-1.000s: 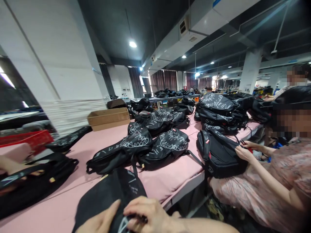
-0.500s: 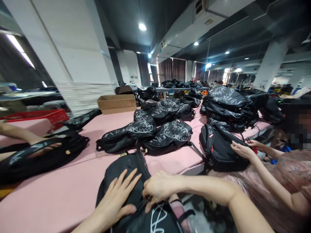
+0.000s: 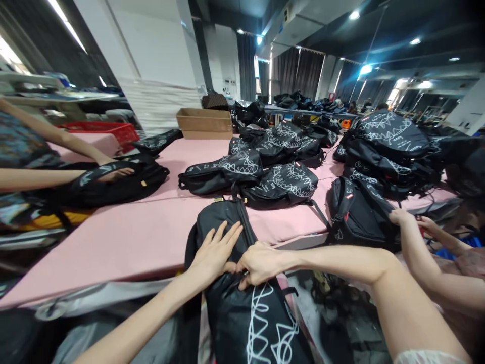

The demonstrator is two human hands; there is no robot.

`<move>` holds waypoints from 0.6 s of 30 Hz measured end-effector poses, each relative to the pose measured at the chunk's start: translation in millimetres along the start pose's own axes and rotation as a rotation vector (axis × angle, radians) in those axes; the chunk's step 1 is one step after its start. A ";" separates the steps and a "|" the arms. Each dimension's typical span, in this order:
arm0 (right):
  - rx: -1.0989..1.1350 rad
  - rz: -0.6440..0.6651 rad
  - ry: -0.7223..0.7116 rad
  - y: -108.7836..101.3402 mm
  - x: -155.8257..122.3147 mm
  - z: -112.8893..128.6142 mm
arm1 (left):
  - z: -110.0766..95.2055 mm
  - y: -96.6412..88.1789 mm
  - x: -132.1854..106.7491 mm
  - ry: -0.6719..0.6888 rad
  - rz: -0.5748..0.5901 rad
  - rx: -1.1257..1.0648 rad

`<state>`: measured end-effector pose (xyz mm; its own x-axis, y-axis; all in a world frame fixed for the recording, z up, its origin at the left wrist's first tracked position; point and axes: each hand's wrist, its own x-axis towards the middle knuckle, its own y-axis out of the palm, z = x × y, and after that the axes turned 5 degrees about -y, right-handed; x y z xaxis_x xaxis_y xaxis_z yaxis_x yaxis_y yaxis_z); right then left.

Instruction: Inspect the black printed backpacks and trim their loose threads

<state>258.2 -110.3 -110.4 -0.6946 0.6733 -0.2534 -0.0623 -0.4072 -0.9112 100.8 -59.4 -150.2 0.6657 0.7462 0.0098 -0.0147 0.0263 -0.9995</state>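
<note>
A black backpack (image 3: pixel 242 308) with white scribbled line print lies before me, its upper end on the pink table and its lower part over the front edge. My left hand (image 3: pixel 215 255) rests flat on its plain black upper part, fingers outstretched. Beside the left thumb, my right hand (image 3: pixel 261 263) is closed, gripping at the bag near its side seam. Its curled fingers hide exactly what they pinch; a small shiny bit shows there.
More printed backpacks (image 3: pixel 280 184) lie on the pink table (image 3: pixel 125 237), with a pile of backpacks (image 3: pixel 390 134) at right. A cardboard box (image 3: pixel 204 124) stands behind. A co-worker's hand (image 3: pixel 115 172) works in a bag at left; another person handles a backpack (image 3: pixel 364 215) at right.
The view has tilted down and turned left. My right hand has come closer to my left thumb, while my left hand stays flat on the backpack. The co-worker's hands at right have shifted.
</note>
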 end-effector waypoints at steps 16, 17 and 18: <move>0.495 -0.356 -0.181 28.5 -20.5 -10.1 | -8.8 -27.7 -79.7 -0.530 0.036 -1.301; 0.450 -0.385 -0.198 30.2 -21.5 -9.0 | -17.3 -28.3 -88.6 -0.613 0.259 -1.468; 0.387 -0.427 -0.225 33.1 -22.4 -7.1 | -25.6 -26.4 -94.9 -0.685 0.481 -1.617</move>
<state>276.8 -134.4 -137.2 -0.6829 0.6964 0.2207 -0.5941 -0.3535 -0.7226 57.2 -147.9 -125.5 0.4268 0.6148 -0.6632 0.8425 -0.5369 0.0444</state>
